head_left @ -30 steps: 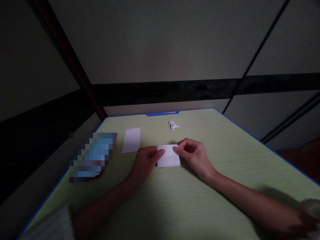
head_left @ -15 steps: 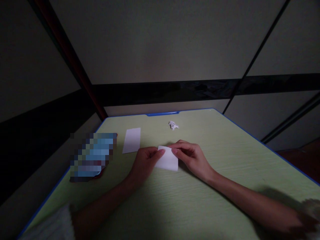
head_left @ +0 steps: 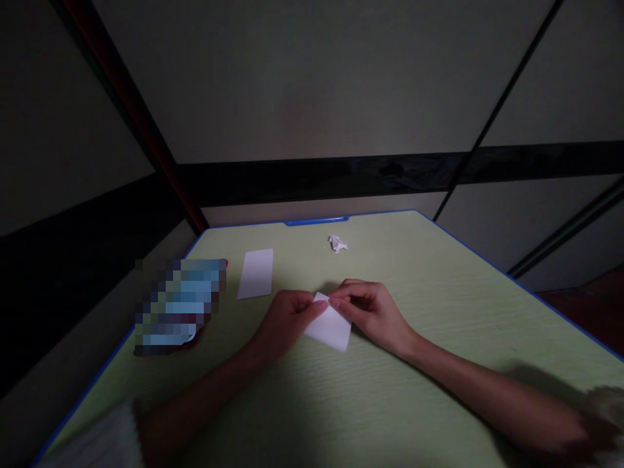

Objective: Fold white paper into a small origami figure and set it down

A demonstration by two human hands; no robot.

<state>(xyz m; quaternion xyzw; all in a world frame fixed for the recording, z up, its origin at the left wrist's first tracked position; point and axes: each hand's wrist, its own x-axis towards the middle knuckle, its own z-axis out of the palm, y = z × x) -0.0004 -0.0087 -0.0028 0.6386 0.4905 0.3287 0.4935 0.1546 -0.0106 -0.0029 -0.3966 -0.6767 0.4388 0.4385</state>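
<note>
Both hands pinch one white paper (head_left: 329, 327) on the green table (head_left: 390, 390): the left hand (head_left: 287, 318) and right hand (head_left: 370, 309) meet at its top corner.

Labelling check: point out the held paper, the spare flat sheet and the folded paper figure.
held paper (head_left: 331, 328), head view, lower face.
spare flat sheet (head_left: 256, 273), head view, centre.
folded paper figure (head_left: 336, 244), head view, body.

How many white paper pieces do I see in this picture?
3: a tilted sheet pinched by the left hand and right hand; a flat sheet beyond the left hand; a small folded piece near the table's far edge.
</note>
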